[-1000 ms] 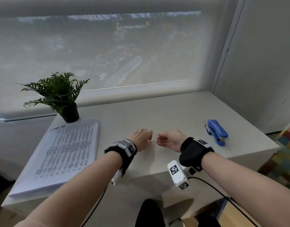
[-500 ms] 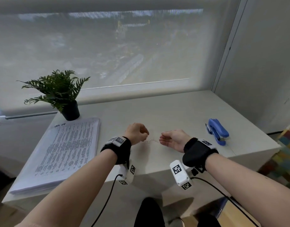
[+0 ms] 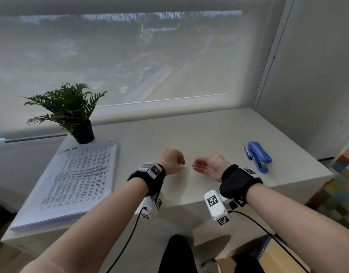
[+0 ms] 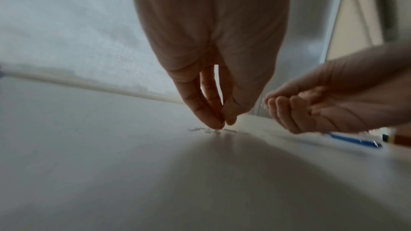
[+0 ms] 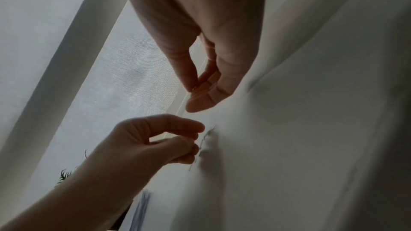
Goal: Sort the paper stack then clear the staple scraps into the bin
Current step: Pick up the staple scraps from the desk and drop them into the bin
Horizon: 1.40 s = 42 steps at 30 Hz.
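Left hand: the left hand [image 3: 171, 161] has dropped onto the bench [image 3: 189, 134] from its raised pose half a second back; its thumb and fingers [image 4: 213, 122] are now pressed together at the surface, pinching at one scrap.
Right hand: the right hand [image 3: 208, 166] has rolled palm-up just right of the left, fingers [image 4: 280, 110] curled into a cup; in the right wrist view the thumb and forefinger seem to nip a small glinting piece, but I cannot tell for certain.
Staple scraps: the staple scraps [image 4: 211, 130] lie in a short scattered line on the bench, under and just beside the left fingertips, between the 2 hands.
Meaning: judged from this, gathering has begun, the left picking and the right serving as a holder; several scraps remain loose.
Bin: no bin shows in any view, so the carry is not yet done.
Paper stack: the paper stack [image 3: 79, 180] sits squared at the left of the bench.
Stapler: the blue stapler [image 3: 258, 156] rests at the right, well apart from the hands.
Plant: the potted plant [image 3: 71, 107] stands at the far left, just beyond the stack.
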### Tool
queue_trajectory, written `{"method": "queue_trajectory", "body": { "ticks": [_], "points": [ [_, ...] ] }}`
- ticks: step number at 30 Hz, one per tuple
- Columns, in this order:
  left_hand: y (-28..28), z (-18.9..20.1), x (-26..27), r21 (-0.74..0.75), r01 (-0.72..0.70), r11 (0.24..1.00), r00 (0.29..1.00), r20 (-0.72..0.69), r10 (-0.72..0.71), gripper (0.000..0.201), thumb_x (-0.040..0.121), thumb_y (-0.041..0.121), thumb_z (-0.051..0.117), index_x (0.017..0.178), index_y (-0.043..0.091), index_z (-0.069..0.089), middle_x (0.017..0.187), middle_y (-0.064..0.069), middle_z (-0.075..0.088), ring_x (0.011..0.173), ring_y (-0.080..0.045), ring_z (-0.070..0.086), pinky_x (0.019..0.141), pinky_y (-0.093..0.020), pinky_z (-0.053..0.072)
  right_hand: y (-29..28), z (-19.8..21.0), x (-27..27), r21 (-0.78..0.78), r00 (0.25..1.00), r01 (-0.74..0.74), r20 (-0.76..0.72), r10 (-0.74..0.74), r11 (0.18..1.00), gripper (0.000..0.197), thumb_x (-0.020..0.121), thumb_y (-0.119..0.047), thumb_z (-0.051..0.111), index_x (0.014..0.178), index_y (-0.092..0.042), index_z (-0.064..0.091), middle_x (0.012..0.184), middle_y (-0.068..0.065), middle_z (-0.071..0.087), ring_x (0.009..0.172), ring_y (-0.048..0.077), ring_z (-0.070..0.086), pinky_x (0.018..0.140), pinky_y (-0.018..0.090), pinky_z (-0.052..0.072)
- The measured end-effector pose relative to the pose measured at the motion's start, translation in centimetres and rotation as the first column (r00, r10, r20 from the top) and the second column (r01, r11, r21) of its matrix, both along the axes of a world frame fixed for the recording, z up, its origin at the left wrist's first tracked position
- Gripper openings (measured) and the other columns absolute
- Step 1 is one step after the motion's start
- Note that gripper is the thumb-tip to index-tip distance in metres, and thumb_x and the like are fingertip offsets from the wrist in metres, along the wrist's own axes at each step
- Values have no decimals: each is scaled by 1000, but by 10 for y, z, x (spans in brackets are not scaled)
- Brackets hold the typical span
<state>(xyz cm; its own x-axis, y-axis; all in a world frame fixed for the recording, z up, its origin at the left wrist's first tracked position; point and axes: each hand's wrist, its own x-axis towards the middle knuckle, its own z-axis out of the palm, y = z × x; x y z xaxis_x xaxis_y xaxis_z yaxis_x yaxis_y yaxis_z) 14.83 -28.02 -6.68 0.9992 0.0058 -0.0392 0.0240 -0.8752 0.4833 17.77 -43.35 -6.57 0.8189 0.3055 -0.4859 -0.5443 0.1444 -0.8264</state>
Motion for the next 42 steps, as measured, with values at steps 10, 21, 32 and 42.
{"method": "queue_trajectory", "body": {
  "ticks": [10,21,32,42],
  "points": [
    [-9,-8,4,271,147,951,988,-2,-152,25,86,8,50,102,5,69,113,-17,64,103,-34,62,84,-32,48,-8,-3,-3,0,999,12,48,-12,1000,20,91,8,50,72,0,51,69,15,52,61,25,54,41,21,55],
    [-15,-7,2,353,142,925,989,-5,-150,23,81,1,50,96,0,67,108,-20,65,100,-36,63,83,-36,49,-15,-7,-3,5,998,36,50,-37,999,20,91,7,50,73,0,53,68,15,53,42,16,60,42,21,54],
    [12,29,12,-302,-200,932,976,21,216,9,74,6,67,70,12,72,37,11,59,38,8,56,52,-6,48,-32,9,-11,154,998,62,-22,-59,986,21,94,7,45,76,-1,52,72,13,51,66,21,52,45,19,56],
    [-89,57,2,-770,7,637,997,54,54,23,80,-11,61,65,6,66,57,0,66,45,-2,62,60,-12,57,-145,29,-36,283,984,141,63,-165,949,17,93,1,50,80,-4,59,55,4,66,49,10,66,52,19,57]
  ]
}}
